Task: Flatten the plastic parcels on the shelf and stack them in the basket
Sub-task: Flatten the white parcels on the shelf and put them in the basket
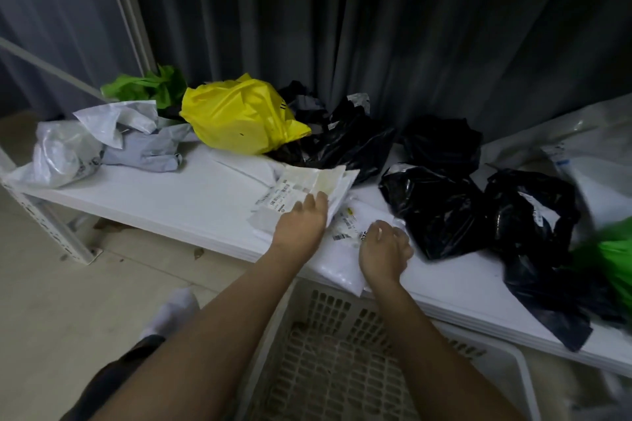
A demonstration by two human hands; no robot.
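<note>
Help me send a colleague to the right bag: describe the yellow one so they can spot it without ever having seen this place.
Find the white shelf in front of the dark curtain. Along its back edge, left of the middle, sits the yellow bag, puffed up and crumpled, with a green bag behind it to the left and black bags to its right. It is the only yellow thing there.

One head-worn wide-angle view looks forward and steeply down from above the front edge of the white shelf (pixel 178 205), close enough that both forearms fill the lower frame. It faces the dark curtain (pixel 376 27) behind the shelf's rear edge; the basket (pixel 328 345) sits directly below the camera, against the shelf's front edge
</note>
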